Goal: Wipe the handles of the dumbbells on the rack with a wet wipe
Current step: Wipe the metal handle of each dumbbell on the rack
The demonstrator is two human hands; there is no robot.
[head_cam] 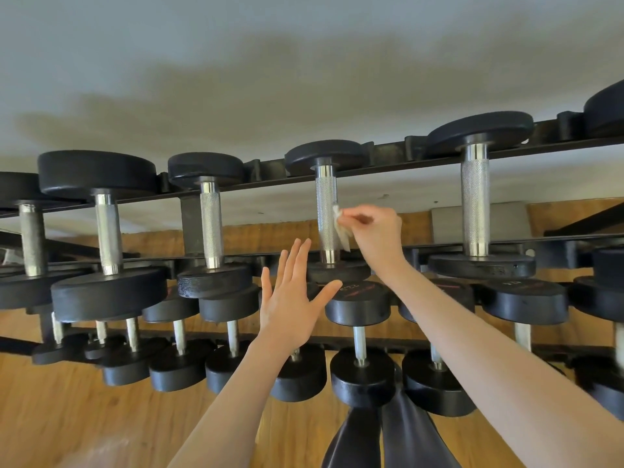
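Black dumbbells with knurled chrome handles lie in rows on a black rack [388,163]. My right hand [374,231] pinches a small white wet wipe [341,228] against the right side of the handle [327,214] of the middle top-row dumbbell. My left hand [293,298] hovers below and to the left of that handle, fingers straight and spread, holding nothing. Neighbouring handles stand to the left [211,224] and to the right [475,197] on the same row.
A lower row of smaller dumbbells [359,309] sits under my arms, with another row beneath it near the wooden floor [67,417]. A grey wall [304,62] is behind the rack. My dark trouser legs [388,440] show at the bottom.
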